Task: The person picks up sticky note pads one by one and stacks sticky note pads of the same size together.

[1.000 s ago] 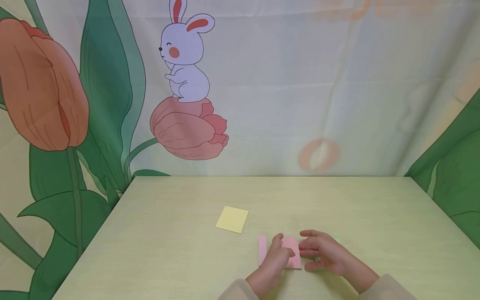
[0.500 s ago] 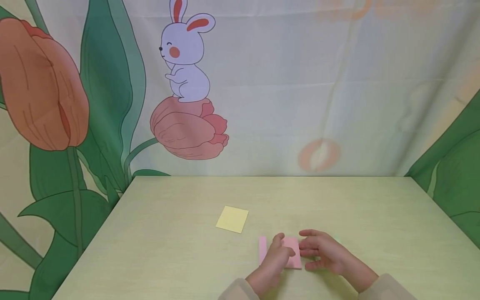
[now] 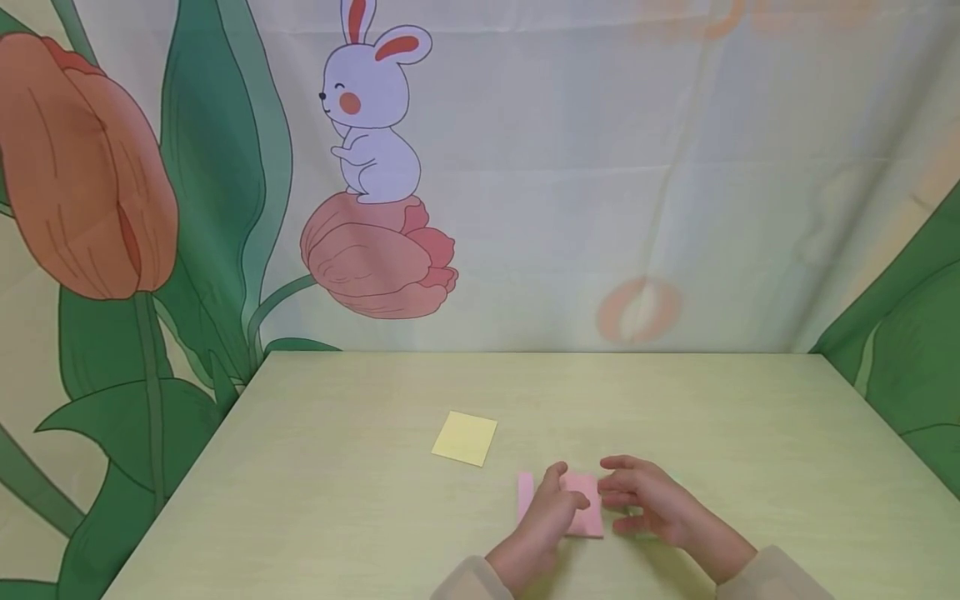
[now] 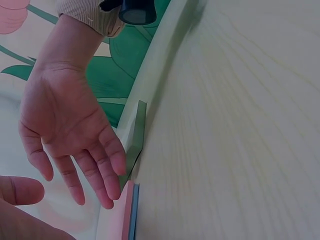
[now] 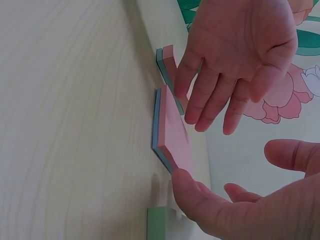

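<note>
A pink sticky-note pad (image 3: pixel 587 510) with a blue layer underneath lies flat between the two hands. My left hand (image 3: pixel 551 512) is over its left part, fingers extended and holding nothing. Left of that hand shows a narrow pink strip (image 3: pixel 525 493); the right wrist view gives this second pad (image 5: pixel 169 62) a blue-green underside as well. At the pad's right edge hovers my right hand (image 3: pixel 656 504), fingers spread and loosely bent, a fingertip close to the pad's corner in its own wrist view. A green pad (image 4: pixel 136 140) lies beneath the right hand, mostly hidden from the head view.
A yellow sticky note (image 3: pixel 465 439) lies farther back on the pale wooden table (image 3: pixel 337 475), left of the hands. Behind the table's far edge hangs a cloth backdrop (image 3: pixel 540 167) printed with tulips and a rabbit.
Both hands have shifted very slightly: the left fingers are a touch higher, and the right hand has tilted a little. The pads and the yellow note stay in place.
</note>
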Action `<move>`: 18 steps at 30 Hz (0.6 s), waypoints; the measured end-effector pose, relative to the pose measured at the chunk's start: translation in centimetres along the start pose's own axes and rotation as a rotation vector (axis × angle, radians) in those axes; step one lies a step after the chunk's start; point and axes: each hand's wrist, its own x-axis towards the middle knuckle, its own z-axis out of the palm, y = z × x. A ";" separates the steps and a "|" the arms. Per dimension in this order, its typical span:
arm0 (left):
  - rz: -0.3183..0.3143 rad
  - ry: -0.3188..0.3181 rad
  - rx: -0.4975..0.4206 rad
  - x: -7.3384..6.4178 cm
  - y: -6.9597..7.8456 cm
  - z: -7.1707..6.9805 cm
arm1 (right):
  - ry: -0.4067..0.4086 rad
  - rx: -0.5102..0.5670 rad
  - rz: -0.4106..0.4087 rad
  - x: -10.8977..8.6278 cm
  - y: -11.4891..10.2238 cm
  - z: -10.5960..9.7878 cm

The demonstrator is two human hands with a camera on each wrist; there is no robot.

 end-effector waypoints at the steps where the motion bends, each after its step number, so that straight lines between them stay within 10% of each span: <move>1: 0.002 -0.003 0.001 0.0 0.1 -0.1 | 0.002 -0.003 0.000 0.0 0.0 0.0; 18: 0.098 -0.076 -0.082 -0.5 1.2 -2.5 | 0.067 -0.040 -0.003 0.3 -0.9 0.5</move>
